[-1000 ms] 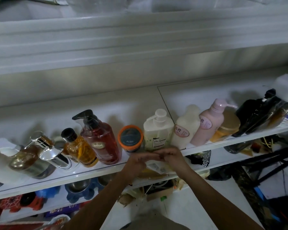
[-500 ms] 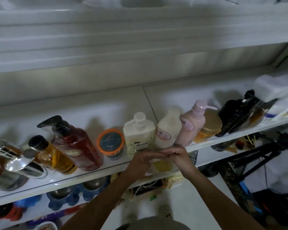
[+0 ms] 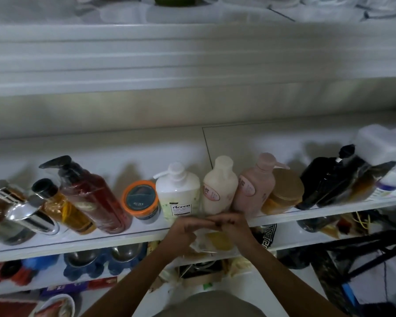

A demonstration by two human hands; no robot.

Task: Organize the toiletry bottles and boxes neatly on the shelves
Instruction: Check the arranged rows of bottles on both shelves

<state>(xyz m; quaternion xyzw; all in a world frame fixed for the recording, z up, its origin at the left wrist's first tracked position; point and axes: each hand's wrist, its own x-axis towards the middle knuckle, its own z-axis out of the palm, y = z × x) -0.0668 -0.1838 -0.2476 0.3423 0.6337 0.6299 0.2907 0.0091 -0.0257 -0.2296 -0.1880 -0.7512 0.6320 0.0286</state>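
A row of toiletries stands along the front of the white shelf [image 3: 78,242]: silver-capped flasks [image 3: 28,213], an amber bottle [image 3: 64,207], a red pump bottle [image 3: 94,197], an orange-rimmed jar [image 3: 140,200], a white pump bottle [image 3: 178,193], a cream bottle [image 3: 220,188], a pink pump bottle [image 3: 254,191], a gold jar [image 3: 284,193] and black bottles [image 3: 322,179]. My left hand [image 3: 183,229] and my right hand [image 3: 233,225] meet fingertip to fingertip at the shelf edge, just below the white and cream bottles. Their fingers are curled, and I see nothing between them.
A white box [image 3: 380,145] sits at the shelf's far right. A lower shelf [image 3: 290,239] holds metal bowls in blue holders [image 3: 105,257], red items [image 3: 7,271] and plastic bags. Dark stand legs [image 3: 364,250] cross at the lower right. The shelf's back half is bare.
The view has swung right, so the bottles sit further left in the frame. Both hands stay joined at the shelf edge, in nearly the same pose.
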